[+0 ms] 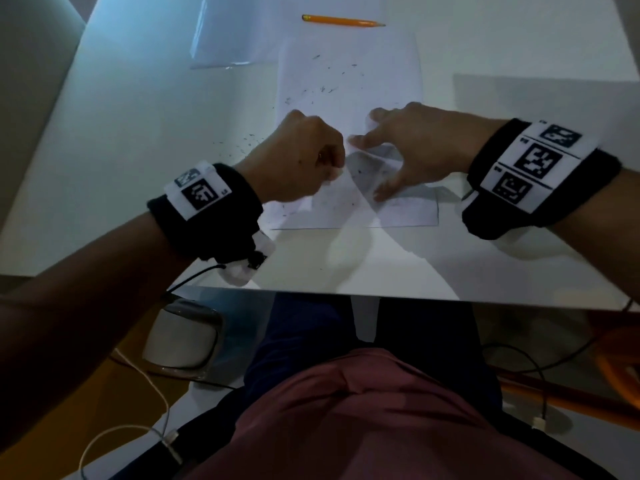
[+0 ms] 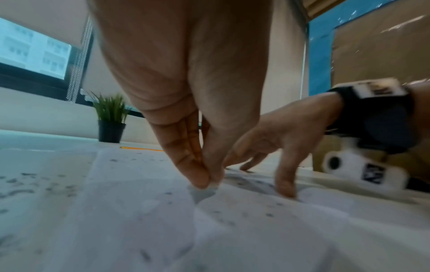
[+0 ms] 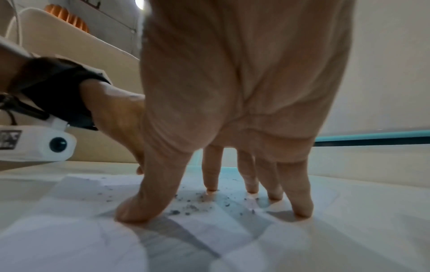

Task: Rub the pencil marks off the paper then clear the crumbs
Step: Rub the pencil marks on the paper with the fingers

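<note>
Left hand (image 2: 200,171) pinches a small white eraser (image 2: 204,191); right hand (image 3: 232,128) – 5 fingers splayed – pins the thin, crease-prone white paper sheet (image 1: 349,81) beside it.

A: Any legible text, labels, numbers?

B: None. Wristbands (image 1: 535,164) carry black-and-white square code markers only, with tiny characters beside them too small to read. Wrist camera housing (image 2: 363,171) shows a blurred marker. Paper (image 1: 349,81): no writing legible.

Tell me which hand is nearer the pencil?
Right, narrowly. The right hand presses spread fingers on the paper below the pencil; the left hand, pinching the eraser, sits slightly lower and leftward.
</note>
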